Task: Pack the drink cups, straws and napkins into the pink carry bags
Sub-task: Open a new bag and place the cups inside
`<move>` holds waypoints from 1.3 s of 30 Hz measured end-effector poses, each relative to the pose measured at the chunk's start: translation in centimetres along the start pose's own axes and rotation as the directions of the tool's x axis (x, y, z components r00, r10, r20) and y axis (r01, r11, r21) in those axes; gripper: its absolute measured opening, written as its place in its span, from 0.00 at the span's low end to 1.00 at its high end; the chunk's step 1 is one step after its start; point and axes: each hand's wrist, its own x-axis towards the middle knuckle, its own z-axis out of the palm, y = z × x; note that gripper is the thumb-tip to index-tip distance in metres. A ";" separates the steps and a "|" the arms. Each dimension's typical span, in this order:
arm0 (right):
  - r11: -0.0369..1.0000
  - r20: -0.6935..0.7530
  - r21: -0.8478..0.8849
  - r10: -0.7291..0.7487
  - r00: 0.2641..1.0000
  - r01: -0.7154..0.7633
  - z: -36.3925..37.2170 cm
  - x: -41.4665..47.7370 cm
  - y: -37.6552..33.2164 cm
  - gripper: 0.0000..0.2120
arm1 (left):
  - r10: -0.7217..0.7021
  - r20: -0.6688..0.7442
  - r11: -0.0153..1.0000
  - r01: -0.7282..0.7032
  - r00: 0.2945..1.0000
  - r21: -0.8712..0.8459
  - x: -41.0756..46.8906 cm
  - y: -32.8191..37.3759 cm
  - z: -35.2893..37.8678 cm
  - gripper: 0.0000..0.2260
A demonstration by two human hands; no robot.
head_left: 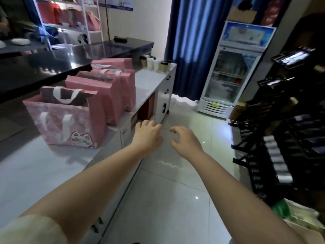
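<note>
Neither hand holds anything: the left hand (148, 136) and the right hand (184, 140) reach forward side by side with fingers loosely curled, close together but not touching, over the tiled floor (167, 199). The left hand hangs just beside the front edge of the white counter (26, 169). Four pink bags (98, 95) stand upright in a row on that counter, one behind another. The nearest bag (65, 124) has white handles and a cartoon cat printed low on its front, and its mouth is open. What lies inside the bags cannot be seen. The drink cups (156, 64), some brown and some white, stand grouped at the far end of the counter, well apart from both hands. A black raised counter (44, 67) runs behind the bags. Farther off are a blue curtain (190, 41) and a glass-door fridge (233, 76), with a black rack (281, 138) on the right.
</note>
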 end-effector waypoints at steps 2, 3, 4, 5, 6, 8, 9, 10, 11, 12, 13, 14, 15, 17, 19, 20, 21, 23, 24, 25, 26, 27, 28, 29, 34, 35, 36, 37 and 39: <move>0.998 -0.027 0.002 0.069 0.997 -0.069 -0.1 3.5 1.9 0.18 | 0.032 0.010 0.999 -0.032 0.999 -0.032 4.3 -0.5 1.8 0.19; 0.994 -0.039 0.017 0.111 0.993 -0.110 -0.4 5.2 2.8 0.18 | 0.043 0.015 0.998 -0.042 0.999 -0.054 6.6 -0.8 2.4 0.20; 0.989 -0.046 0.026 0.144 0.989 -0.143 -0.7 6.9 3.7 0.18 | 0.055 0.013 0.996 -0.054 0.998 -0.072 9.1 -1.1 2.9 0.20; 0.986 -0.050 0.020 0.167 0.985 -0.167 -1.1 8.5 4.7 0.18 | 0.070 0.007 0.994 -0.070 0.997 -0.083 11.6 -1.3 3.3 0.20; 0.982 -0.058 0.007 0.187 0.981 -0.187 -1.5 10.1 5.8 0.18 | 0.087 -0.007 0.992 -0.087 0.996 -0.095 14.2 -1.4 3.5 0.20; 0.973 -0.094 -0.004 0.230 0.969 -0.231 -2.4 13.2 8.0 0.18 | 0.117 -0.068 0.983 -0.125 0.991 -0.134 19.4 -1.1 3.8 0.18; 0.968 -0.115 -0.004 0.247 0.962 -0.249 -2.8 14.6 9.1 0.17 | 0.126 -0.105 0.977 -0.142 0.986 -0.162 21.7 -0.6 3.8 0.18; 0.964 -0.136 0.003 0.262 0.955 -0.265 -3.1 15.9 10.2 0.17 | 0.134 -0.135 0.969 -0.158 0.982 -0.190 23.9 0.0 3.9 0.17; 0.961 -0.153 0.016 0.277 0.949 -0.278 -3.4 17.3 11.3 0.17 | 0.146 -0.150 0.961 -0.176 0.978 -0.214 25.8 0.6 4.2 0.17; 0.958 -0.167 0.032 0.286 0.944 -0.285 -3.5 18.6 12.3 0.17 | 0.164 -0.153 0.954 -0.196 0.975 -0.228 27.5 1.3 4.6 0.16; 0.957 -0.175 0.043 0.291 0.941 -0.288 -3.6 19.9 13.3 0.17 | 0.185 -0.150 0.949 -0.216 0.971 -0.231 28.9 1.9 5.1 0.16; 0.957 -0.178 0.049 0.291 0.940 -0.287 -3.6 21.3 14.4 0.18 | 0.204 -0.146 0.945 -0.234 0.968 -0.230 30.3 2.4 5.8 0.16; 0.958 -0.179 0.047 0.285 0.942 -0.281 -3.5 22.8 15.6 0.18 | 0.221 -0.145 0.941 -0.250 0.964 -0.227 31.6 2.7 6.5 0.16; 0.964 -0.174 0.035 0.265 0.949 -0.262 -3.1 26.2 18.2 0.18 | 0.241 -0.139 0.939 -0.267 0.960 -0.215 34.5 2.9 8.0 0.16; 0.971 -0.162 0.031 0.240 0.957 -0.238 -2.4 30.0 20.8 0.18 | 0.236 -0.126 0.946 -0.257 0.964 -0.196 38.1 2.3 9.6 0.16; 0.974 -0.159 0.036 0.226 0.961 -0.223 -2.2 32.1 22.1 0.18 | 0.221 -0.130 0.954 -0.242 0.967 -0.179 40.1 1.8 10.3 0.17; 0.978 -0.157 0.039 0.209 0.965 -0.206 -2.0 34.3 23.5 0.18 | 0.197 -0.145 0.963 -0.220 0.970 -0.158 42.3 1.1 10.8 0.16; 0.987 -0.153 0.029 0.162 0.975 -0.160 -2.1 39.3 26.3 0.18 | 0.121 -0.197 0.980 -0.149 0.973 -0.131 47.0 -0.1 11.3 0.15; 0.991 -0.149 0.023 0.137 0.979 -0.135 -2.4 42.0 27.5 0.17 | 0.072 -0.225 0.985 -0.105 0.972 -0.135 49.3 -0.5 11.3 0.14; 0.994 -0.143 0.025 0.112 0.983 -0.110 -2.7 44.9 28.4 0.17 | 0.024 -0.245 0.988 -0.060 0.969 -0.144 51.5 -0.8 11.0 0.14; 0.996 -0.141 0.040 0.088 0.986 -0.083 -3.1 47.8 29.0 0.17 | -0.017 -0.256 0.989 -0.021 0.966 -0.145 53.8 -1.0 10.5 0.14; 0.996 -0.140 0.068 0.061 0.988 -0.052 -3.3 50.7 29.4 0.17 | -0.055 -0.264 0.990 0.018 0.963 -0.138 55.9 -1.3 10.0 0.15; 0.995 -0.137 0.099 0.027 0.990 -0.014 -3.5 53.6 29.4 0.17 | -0.098 -0.271 0.990 0.065 0.957 -0.129 57.9 -1.8 9.4 0.15; 0.991 -0.132 0.127 -0.017 0.991 0.034 -3.5 56.3 29.1 0.17 | -0.152 -0.278 0.985 0.122 0.949 -0.122 59.7 -2.6 8.9 0.15; 0.918 -0.072 0.296 -0.254 0.964 0.264 -0.5 66.5 26.8 0.16 | -0.472 -0.271 0.881 0.442 0.839 -0.167 62.9 -9.6 8.9 0.15; 0.898 -0.043 0.324 -0.299 0.953 0.296 0.8 67.9 26.3 0.16 | -0.523 -0.261 0.852 0.495 0.811 -0.169 62.6 -11.2 9.3 0.15; 0.880 -0.016 0.346 -0.341 0.940 0.325 2.2 69.3 25.6 0.15 | -0.565 -0.258 0.825 0.540 0.784 -0.167 62.3 -12.7 9.7 0.15; 0.862 0.010 0.364 -0.381 0.925 0.351 3.6 70.7 24.9 0.15 | -0.603 -0.260 0.797 0.581 0.754 -0.163 62.0 -14.2 10.0 0.14; 0.824 0.054 0.405 -0.454 0.889 0.396 6.4 73.4 22.8 0.14 | -0.660 -0.285 0.746 0.651 0.695 -0.142 61.7 -17.0 10.2 0.14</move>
